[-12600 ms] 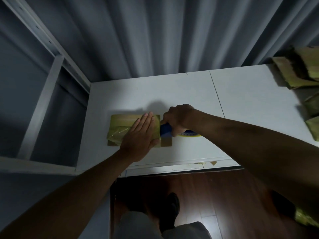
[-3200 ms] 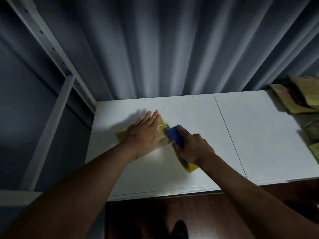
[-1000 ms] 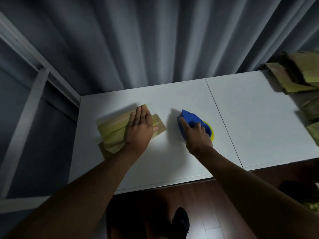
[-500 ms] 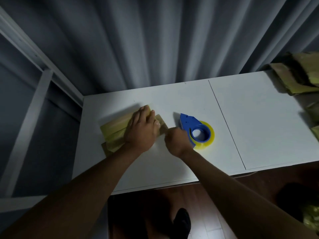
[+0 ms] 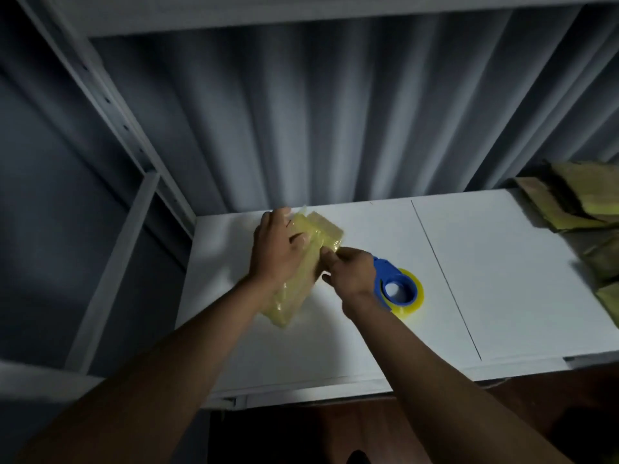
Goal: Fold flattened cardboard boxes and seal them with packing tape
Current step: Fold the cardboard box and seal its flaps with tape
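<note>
Cardboard box (image 5: 303, 262) held at centre frame, lifted above the white table (image 5: 502, 262).
Left hand (image 5: 276, 251) grips its top; right hand (image 5: 350, 269) pinches its lower edge. Tape dispenser (image 5: 397, 288) lies right; grey curtain (image 5: 335, 112) behind.

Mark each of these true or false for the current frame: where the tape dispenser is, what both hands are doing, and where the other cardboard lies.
1. The blue tape dispenser lies on the white table, with neither hand gripping it. True.
2. The left hand grips the taped cardboard box. True.
3. The right hand is far from the box, resting at the table's right edge. False: it is at the box's near side, fingers curled at its edge.
4. The other cardboard pieces lie at the table's left end. False: they are at the right end.
</note>
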